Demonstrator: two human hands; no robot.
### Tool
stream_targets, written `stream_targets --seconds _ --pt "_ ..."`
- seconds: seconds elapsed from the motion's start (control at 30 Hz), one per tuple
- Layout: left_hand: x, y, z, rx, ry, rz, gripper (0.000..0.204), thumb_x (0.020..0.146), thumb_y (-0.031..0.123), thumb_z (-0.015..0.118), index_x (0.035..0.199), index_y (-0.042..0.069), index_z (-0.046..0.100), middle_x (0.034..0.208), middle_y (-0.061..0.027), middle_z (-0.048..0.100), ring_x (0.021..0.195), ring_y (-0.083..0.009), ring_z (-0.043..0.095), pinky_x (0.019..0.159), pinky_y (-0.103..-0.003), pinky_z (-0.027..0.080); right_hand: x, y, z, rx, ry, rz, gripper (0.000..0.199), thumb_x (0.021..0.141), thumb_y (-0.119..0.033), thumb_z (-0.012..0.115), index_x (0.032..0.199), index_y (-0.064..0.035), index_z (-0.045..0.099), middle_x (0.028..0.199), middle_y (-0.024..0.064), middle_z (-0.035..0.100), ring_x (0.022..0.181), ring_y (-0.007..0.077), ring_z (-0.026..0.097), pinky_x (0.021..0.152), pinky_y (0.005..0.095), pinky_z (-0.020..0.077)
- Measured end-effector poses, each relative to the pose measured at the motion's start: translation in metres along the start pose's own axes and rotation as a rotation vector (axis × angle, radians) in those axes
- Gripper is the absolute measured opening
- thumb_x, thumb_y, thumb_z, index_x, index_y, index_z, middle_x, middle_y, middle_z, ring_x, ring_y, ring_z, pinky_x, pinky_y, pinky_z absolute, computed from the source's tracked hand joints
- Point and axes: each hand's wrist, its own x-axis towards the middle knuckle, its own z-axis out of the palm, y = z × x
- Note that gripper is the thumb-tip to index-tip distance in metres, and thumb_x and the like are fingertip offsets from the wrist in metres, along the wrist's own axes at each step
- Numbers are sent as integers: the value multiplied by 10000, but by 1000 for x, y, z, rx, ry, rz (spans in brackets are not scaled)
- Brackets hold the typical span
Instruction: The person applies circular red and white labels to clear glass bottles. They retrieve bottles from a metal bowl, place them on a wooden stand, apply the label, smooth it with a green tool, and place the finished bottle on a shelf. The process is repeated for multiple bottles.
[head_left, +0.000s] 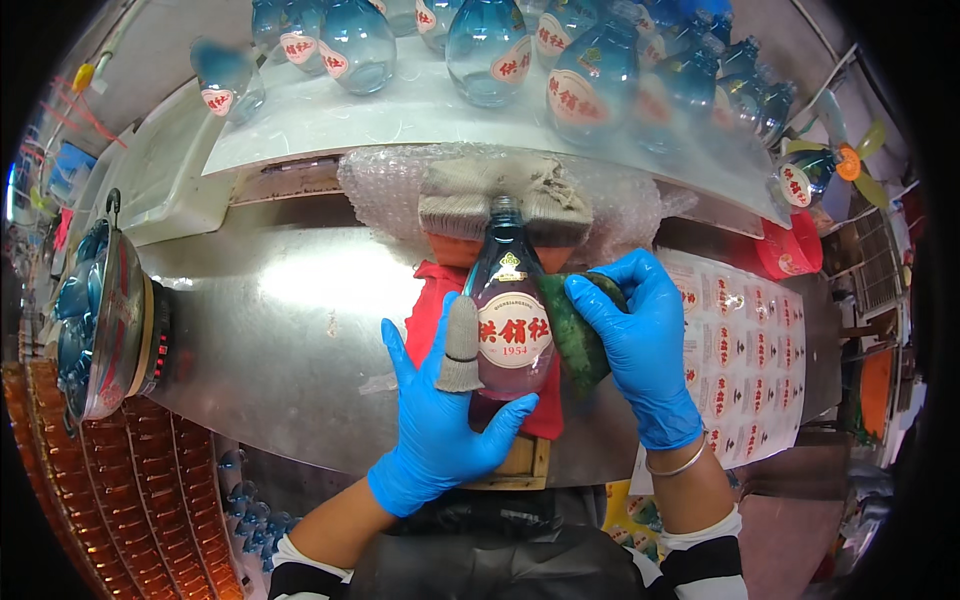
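A glass bottle (512, 340), blue at the neck and fading to clear pinkish below, lies on a red cloth (425, 300) with its neck away from me. A round cream label with red lettering faces up on its body. My left hand (437, 420), in a blue glove, is open beside the bottle's lower left. One finger wears a grey knitted finger sleeve (460, 345) along the glass; the thumb stretches below the base. My blue-gloved right hand (640, 335) is closed on a flat, dark green mottled piece (580, 335), pressed against or close beside the bottle's right side.
Folded grey-white knit fabric (505, 185) and bubble wrap (380, 190) lie beyond the bottle. Several blue bottles (490, 60) stand on the white shelf (330, 125). A label sheet (745, 360) is at right, a small fan (848, 162) behind it. At left, a glass-filled round pan (110, 330).
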Motion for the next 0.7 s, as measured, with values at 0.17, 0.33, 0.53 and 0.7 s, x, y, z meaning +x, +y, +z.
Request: stream_targets --seconds 0.17,0.33,0.53,0.7 --pt "-2 -11 8 -93 79 8 936 745 398 688 1393 -62 194 1363 -227 380 1239 -353 415 1036 -598 -107 0 24 -12 3 211 -10 206 786 -142 716 805 -25 547 745 34 585 659 72 531 598 221 455" --pt "-2 -21 7 -119 80 16 955 723 415 709 1386 -62 215 1301 -212 460 1199 -334 466 1051 -569 -117 -44 1 2 101 115 -5 196 775 -86 722 811 -25 539 759 32 591 685 67 542 624 212 462" --pt "-1 -28 9 -156 93 35 933 707 422 724 1374 -45 268 1311 -188 463 1191 -322 477 1065 -565 -95 -32 42 -6 109 212 129 201 757 -79 737 817 -24 554 770 27 590 686 65 531 621 213 460" --pt "8 -39 6 -168 69 51 906 683 391 745 1369 -15 314 1321 -163 466 1143 -298 522 1073 -569 -69 -43 23 -3 17 433 -245 193 761 -122 740 824 -33 581 787 44 599 706 93 534 648 217 456"
